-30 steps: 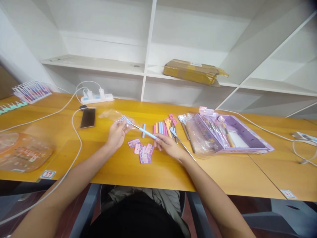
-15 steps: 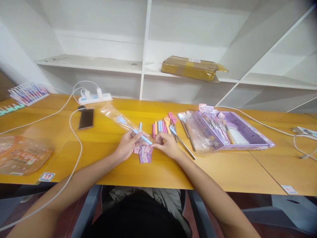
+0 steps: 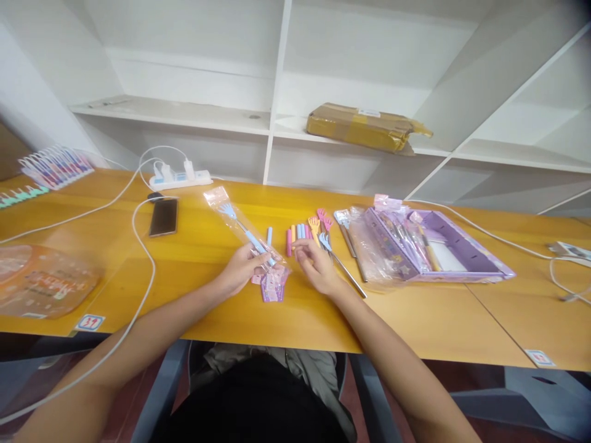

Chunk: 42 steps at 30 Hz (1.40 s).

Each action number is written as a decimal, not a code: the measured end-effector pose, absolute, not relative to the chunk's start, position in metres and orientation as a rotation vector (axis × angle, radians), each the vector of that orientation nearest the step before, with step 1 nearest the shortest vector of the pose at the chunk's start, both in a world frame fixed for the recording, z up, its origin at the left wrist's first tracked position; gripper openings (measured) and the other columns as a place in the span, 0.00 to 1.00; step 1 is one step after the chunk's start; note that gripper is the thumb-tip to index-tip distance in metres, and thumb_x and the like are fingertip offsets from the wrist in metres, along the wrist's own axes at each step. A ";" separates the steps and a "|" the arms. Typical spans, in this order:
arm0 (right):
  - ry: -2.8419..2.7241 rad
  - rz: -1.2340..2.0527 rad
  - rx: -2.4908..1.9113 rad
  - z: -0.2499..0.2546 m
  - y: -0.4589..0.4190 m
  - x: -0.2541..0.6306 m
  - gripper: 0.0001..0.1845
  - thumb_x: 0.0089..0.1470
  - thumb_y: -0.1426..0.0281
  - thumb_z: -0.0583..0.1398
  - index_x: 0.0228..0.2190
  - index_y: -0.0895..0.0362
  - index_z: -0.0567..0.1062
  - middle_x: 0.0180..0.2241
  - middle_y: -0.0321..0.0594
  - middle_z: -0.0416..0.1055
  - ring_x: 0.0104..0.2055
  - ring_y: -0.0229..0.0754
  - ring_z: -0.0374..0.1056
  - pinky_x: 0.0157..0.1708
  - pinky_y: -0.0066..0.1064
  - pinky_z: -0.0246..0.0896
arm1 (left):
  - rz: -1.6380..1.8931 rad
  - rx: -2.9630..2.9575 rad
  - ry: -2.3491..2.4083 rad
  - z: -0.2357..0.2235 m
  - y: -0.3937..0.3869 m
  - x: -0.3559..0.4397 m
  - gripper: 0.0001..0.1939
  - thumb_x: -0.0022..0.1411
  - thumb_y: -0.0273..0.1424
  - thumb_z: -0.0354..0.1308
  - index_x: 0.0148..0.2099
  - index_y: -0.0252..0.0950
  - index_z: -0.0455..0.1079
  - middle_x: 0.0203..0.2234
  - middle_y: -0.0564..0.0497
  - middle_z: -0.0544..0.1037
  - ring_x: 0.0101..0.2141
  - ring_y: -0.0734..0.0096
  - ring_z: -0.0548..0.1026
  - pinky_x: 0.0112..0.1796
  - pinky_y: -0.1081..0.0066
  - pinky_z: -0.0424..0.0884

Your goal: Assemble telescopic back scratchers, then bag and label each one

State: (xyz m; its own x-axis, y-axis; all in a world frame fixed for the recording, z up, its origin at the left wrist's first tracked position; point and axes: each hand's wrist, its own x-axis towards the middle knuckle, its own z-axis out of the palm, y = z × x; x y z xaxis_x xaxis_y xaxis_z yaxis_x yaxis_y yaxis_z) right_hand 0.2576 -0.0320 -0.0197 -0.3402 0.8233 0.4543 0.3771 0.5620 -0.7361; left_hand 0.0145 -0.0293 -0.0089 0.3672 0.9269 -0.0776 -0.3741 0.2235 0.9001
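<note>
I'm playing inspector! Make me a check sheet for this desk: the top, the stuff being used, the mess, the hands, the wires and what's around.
Surface: wooden table, number stickers along its front edge.
Job's things: bagged blue back scratcher; coloured tubes, other scratchers and small cards nearby.
Clutter: phone, orange plastic bag, purple box with packets inside.
Hands: left hand holds the bagged scratcher; right hand is by the tubes, nothing seen in it, contact unclear.
Cables: white cables near a power strip; one crosses the front edge.
Surroundings: white shelves, one bearing a taped carton.
</note>
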 end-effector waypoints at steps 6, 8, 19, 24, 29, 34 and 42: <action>-2.113 0.588 -0.783 -0.013 -0.033 0.259 0.14 0.65 0.65 0.65 0.52 0.47 0.79 0.49 0.45 0.66 0.36 0.41 0.65 0.36 0.37 0.70 | 1.028 0.943 0.706 -0.007 -0.027 0.011 0.20 0.58 0.38 0.76 0.45 0.34 0.74 0.38 0.45 0.83 0.36 0.63 0.83 0.40 0.64 0.80; -2.110 0.590 -0.720 -0.011 -0.034 0.256 0.06 0.66 0.64 0.66 0.43 0.49 0.83 0.47 0.44 0.65 0.40 0.43 0.67 0.38 0.38 0.71 | 0.993 0.976 0.718 -0.011 -0.027 0.012 0.20 0.58 0.40 0.75 0.45 0.34 0.75 0.37 0.46 0.83 0.36 0.63 0.83 0.39 0.65 0.80; -2.031 0.738 -0.789 -0.009 -0.038 0.245 0.13 0.68 0.58 0.63 0.34 0.53 0.73 0.39 0.42 0.68 0.31 0.39 0.64 0.29 0.33 0.64 | 0.810 1.120 0.694 -0.025 -0.035 0.017 0.26 0.59 0.49 0.73 0.47 0.33 0.75 0.36 0.46 0.80 0.33 0.67 0.80 0.35 0.68 0.78; -2.022 0.699 -0.816 -0.007 -0.039 0.241 0.16 0.68 0.58 0.63 0.31 0.53 0.70 0.36 0.40 0.67 0.30 0.39 0.63 0.30 0.33 0.62 | 0.834 1.238 0.662 -0.027 -0.032 0.017 0.25 0.55 0.42 0.78 0.48 0.34 0.75 0.39 0.46 0.82 0.38 0.65 0.80 0.40 0.68 0.77; -1.997 0.696 -0.845 -0.008 -0.038 0.241 0.17 0.68 0.57 0.62 0.30 0.52 0.68 0.35 0.39 0.67 0.31 0.40 0.62 0.31 0.34 0.60 | 0.867 1.266 0.708 -0.032 -0.029 0.018 0.23 0.54 0.37 0.78 0.47 0.35 0.76 0.38 0.47 0.83 0.37 0.64 0.81 0.42 0.66 0.76; -1.941 0.712 -0.894 -0.013 -0.034 0.243 0.18 0.69 0.56 0.61 0.31 0.52 0.69 0.32 0.38 0.67 0.31 0.40 0.62 0.32 0.33 0.59 | 0.838 1.222 0.695 -0.026 -0.028 0.017 0.22 0.54 0.39 0.78 0.45 0.34 0.76 0.34 0.48 0.82 0.34 0.65 0.80 0.39 0.66 0.77; -1.774 1.205 -0.922 -0.020 -0.033 0.242 0.22 0.60 0.49 0.68 0.39 0.52 0.70 0.27 0.30 0.69 0.24 0.35 0.61 0.25 0.28 0.56 | 0.783 1.270 0.699 -0.029 -0.028 0.016 0.21 0.55 0.41 0.77 0.44 0.33 0.79 0.34 0.45 0.84 0.32 0.64 0.81 0.37 0.65 0.79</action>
State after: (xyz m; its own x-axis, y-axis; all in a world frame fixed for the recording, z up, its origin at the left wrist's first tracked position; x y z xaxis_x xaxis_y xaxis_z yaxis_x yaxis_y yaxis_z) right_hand 0.2425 -0.0326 -0.0198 -0.4277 0.8807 0.2038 0.1349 0.2852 -0.9489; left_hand 0.0158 -0.0276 -0.0290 0.5632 0.8259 -0.0284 -0.1221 0.1172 0.9856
